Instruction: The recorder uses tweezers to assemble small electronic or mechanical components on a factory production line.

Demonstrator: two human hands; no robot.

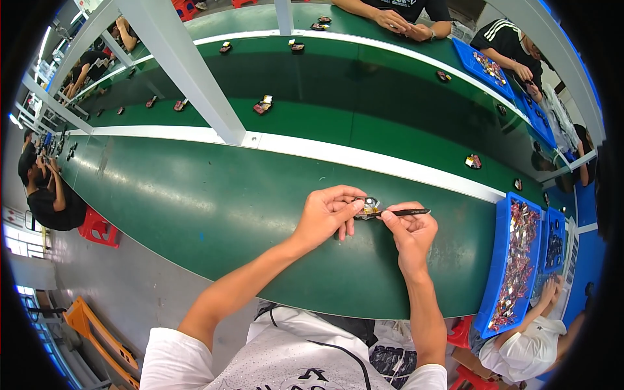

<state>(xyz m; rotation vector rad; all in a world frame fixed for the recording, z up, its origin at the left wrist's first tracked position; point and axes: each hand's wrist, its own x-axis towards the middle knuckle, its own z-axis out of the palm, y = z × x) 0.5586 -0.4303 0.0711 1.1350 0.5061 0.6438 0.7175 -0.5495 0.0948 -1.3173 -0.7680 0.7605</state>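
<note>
Over the green worktable (273, 188), my left hand (330, 211) pinches a small dark electronic assembly (370, 202) with a clear and yellowish part on it. My right hand (411, 229) is closed round a pair of black tweezers (409, 212), held nearly level with the tip pointing left. The tip reaches the near side of the assembly. Its exact contact is too small to make out, and my left fingers cover part of the assembly.
To the right stands a blue tray (497, 260) heaped with small wired parts, beside a smaller blue bin (554, 240) of black pieces. Beyond a white rail (390, 167), a green conveyor belt (325, 123) carries spaced assemblies (263, 104). A grey post (185, 71) rises at left. Co-workers sit around.
</note>
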